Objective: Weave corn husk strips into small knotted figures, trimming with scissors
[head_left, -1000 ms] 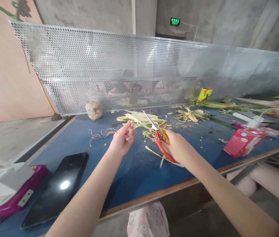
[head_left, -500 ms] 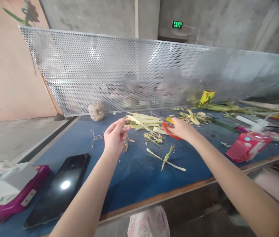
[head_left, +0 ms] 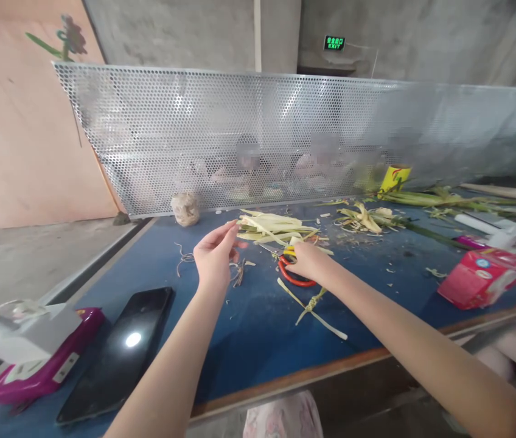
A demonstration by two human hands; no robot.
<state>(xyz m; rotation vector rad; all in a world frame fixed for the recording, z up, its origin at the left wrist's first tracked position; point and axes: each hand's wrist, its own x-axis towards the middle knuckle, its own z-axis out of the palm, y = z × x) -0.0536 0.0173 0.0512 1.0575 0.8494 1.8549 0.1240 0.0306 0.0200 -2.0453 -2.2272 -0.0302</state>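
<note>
My right hand [head_left: 309, 263] is closed round the handles of scissors [head_left: 295, 279], red and yellow, whose blades point left towards my left hand. My left hand [head_left: 216, 252] has thumb and fingers pinched together; whatever is between the tips is too small to make out. Just beyond both hands lies a pile of pale leaf strips [head_left: 276, 224]. Nearer to me, below the scissors, a small woven leaf piece [head_left: 311, 305] with crossed ends rests flat on the blue table [head_left: 249, 340].
A black phone [head_left: 121, 353] and a purple power strip [head_left: 52, 371] lie at left. A twine ball [head_left: 185, 208] stands by the perforated metal screen [head_left: 221, 121]. Leaf scraps [head_left: 367, 218], a yellow can [head_left: 393, 179] and a pink packet [head_left: 481, 280] are to the right.
My right hand has brought the scissors left and nearer to me, towards my left hand, and their blades now show. My left hand keeps its pinch. The view has shifted slightly.
</note>
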